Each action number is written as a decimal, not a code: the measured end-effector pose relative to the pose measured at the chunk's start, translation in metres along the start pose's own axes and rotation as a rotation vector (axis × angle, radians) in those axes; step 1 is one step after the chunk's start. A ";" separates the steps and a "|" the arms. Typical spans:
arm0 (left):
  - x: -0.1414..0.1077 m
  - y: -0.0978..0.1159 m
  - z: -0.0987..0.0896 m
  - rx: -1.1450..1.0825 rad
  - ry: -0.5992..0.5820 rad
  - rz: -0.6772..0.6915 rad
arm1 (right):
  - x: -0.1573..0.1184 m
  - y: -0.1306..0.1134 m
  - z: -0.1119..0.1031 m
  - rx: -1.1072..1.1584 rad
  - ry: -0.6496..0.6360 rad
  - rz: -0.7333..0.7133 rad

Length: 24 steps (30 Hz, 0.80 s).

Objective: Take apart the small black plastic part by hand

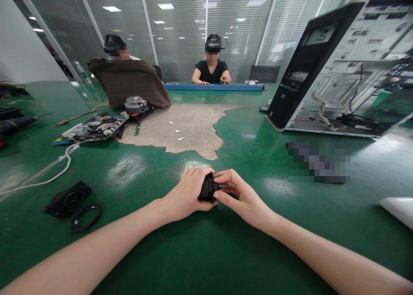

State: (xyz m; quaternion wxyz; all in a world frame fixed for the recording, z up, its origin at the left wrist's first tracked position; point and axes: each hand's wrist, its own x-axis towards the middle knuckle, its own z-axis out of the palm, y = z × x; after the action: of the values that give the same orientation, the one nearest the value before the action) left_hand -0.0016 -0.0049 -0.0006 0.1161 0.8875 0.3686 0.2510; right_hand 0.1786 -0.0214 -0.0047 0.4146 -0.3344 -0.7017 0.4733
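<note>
My left hand [190, 189] is closed around a black plastic part [205, 188], a small boxy piece with a flange on its right side. Thumb and fingers of my right hand [242, 197] pinch that flanged side, where a short dark stub shows between the fingertips. Both hands hold the part just above the green tabletop [206, 252]; its far side is hidden by my left fingers. Away to the left lie a square black piece with a round opening [71, 199] and a black ring [85, 217].
An opened computer case [322, 71] stands at the right, near a blurred-out object [318, 163]. A circuit board [93, 129], a white cable [66, 166] and a draped brown cloth [129, 82] are at the left. Across the table sit two people, one facing me [212, 71].
</note>
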 end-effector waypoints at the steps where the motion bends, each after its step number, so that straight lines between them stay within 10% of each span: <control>1: 0.000 0.000 0.000 0.003 0.001 0.001 | 0.000 0.000 0.000 0.000 0.004 0.012; 24: 0.000 0.000 0.001 0.007 -0.010 -0.003 | 0.002 -0.004 -0.001 -0.029 -0.035 0.063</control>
State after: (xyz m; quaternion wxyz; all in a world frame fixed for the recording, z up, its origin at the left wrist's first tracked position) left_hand -0.0010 -0.0046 -0.0012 0.1153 0.8885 0.3702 0.2453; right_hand 0.1786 -0.0208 -0.0006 0.3821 -0.3541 -0.7047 0.4817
